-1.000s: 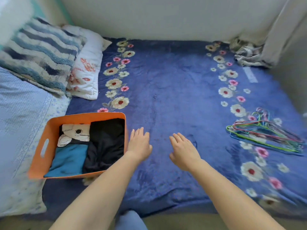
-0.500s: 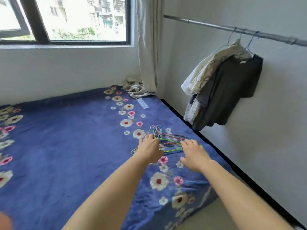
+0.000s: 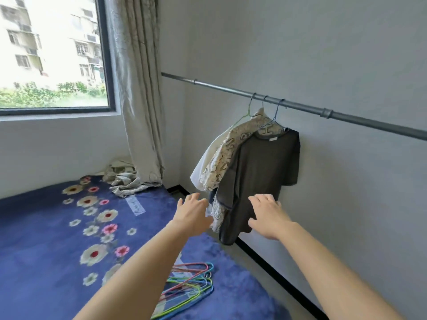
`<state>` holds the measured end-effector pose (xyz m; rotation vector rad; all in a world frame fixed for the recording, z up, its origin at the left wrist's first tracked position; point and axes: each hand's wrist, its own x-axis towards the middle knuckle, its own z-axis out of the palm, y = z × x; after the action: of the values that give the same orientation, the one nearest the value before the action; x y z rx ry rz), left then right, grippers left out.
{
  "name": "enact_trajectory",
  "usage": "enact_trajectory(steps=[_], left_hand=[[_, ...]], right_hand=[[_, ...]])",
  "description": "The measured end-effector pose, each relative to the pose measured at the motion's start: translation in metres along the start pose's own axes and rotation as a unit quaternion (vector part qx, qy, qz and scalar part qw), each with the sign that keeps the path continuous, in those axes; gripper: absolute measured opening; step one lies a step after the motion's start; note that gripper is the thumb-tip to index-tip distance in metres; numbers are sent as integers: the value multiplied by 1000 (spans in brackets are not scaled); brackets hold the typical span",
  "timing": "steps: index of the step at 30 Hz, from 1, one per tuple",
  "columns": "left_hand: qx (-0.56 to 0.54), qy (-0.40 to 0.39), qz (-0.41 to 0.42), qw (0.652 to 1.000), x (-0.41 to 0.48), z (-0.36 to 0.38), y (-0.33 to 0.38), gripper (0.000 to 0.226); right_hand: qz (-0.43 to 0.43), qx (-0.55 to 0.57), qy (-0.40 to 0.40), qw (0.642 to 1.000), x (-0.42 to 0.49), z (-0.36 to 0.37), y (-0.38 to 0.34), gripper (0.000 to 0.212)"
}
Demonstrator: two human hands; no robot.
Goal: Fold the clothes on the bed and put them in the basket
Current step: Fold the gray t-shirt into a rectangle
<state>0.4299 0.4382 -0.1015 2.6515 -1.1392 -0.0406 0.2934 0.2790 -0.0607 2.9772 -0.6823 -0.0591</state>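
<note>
Right ahead of both hands, against the grey wall (image 3: 323,54), the clothes are hanging off a metal rail (image 3: 300,107). There's a dark t-shirt (image 3: 261,167) at the front, a beige patterned shirt (image 3: 227,155) tucked behind it, and something white (image 3: 205,167) behind that.

The left hand (image 3: 193,213) is up with its fingers spread and loose, holding nothing, just to the left of the patterned shirt's lower hem. The right hand (image 3: 268,214) is the same deal: fingers straight and apart, nothing in it, sitting in front of the bottom part of the dark t-shirt. Honestly can't tell if the fingertips are touching the fabric or just short of it. The two hands are apart, with the t-shirt's hanging hem between them.

Below the left forearm, a bunch of coloured wire hangers (image 3: 191,287) lies loose on the blue flowery blanket (image 3: 46,250) covering the bed. Further out past the left hand, in the corner, a crumpled pale cloth (image 3: 124,181) sits on the blanket at the foot of a long beige curtain (image 3: 136,88). Left of that is a window (image 3: 50,54) with apartment blocks and greenery outside. Between the forearms, a strip of bare floor (image 3: 254,271) runs between bed and wall.
</note>
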Motion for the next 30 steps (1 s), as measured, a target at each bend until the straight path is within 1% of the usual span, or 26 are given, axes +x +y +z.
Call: enact_trajectory(steps=[3,5,7,10,14,16,20,22,23,27,29,30], left_hand=[[-22,26,17,999,61,-15,29,38],[-29,43,24,998,103,-20,50,39],[-49,45,20,998,129,-24,60,40],[-70,68,24,995,183,-24,84,42],[-83,84,1,993,252,-25,118,45],[-90,87,-4,992,281,-29,134,47],[-103,124,-7,987,343,-38,171,52],[-106,139,-18,984,368,-38,181,55],[-105,144,-26,984,377,-37,184,57],[-125,148,-61,979,408,-30,193,62],[-138,143,-83,977,420,-27,192,57],[-136,144,-90,976,426,-25,190,50]], right_hand=[[23,12,21,999,44,-18,47,58],[36,12,35,999,76,-27,82,61],[42,12,41,998,100,-40,101,62],[37,9,71,997,151,-56,145,60],[23,-9,114,993,212,-81,198,59],[11,-43,133,990,237,-97,222,58],[-16,-112,209,971,293,-133,277,52],[-26,-128,247,960,317,-148,292,52],[-24,-127,253,959,326,-154,296,51],[19,-61,216,974,355,-162,305,34],[51,-71,255,963,362,-157,304,26],[62,-82,278,955,365,-153,303,25]])
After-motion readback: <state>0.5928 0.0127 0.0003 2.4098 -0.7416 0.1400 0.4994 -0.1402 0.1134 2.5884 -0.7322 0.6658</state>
